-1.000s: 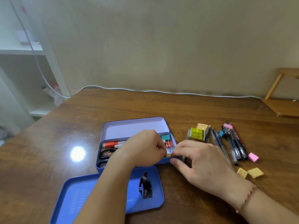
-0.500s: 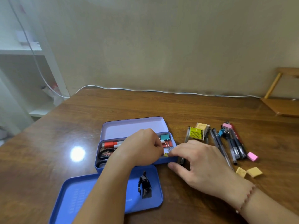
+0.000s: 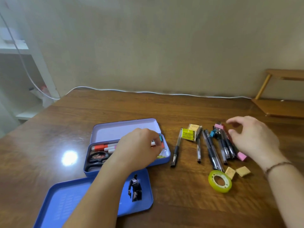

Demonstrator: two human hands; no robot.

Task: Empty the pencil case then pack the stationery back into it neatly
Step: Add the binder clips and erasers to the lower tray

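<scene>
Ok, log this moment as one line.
phase: repacking | left hand: in pencil case | right hand: open over pens | tape roll: on table
</scene>
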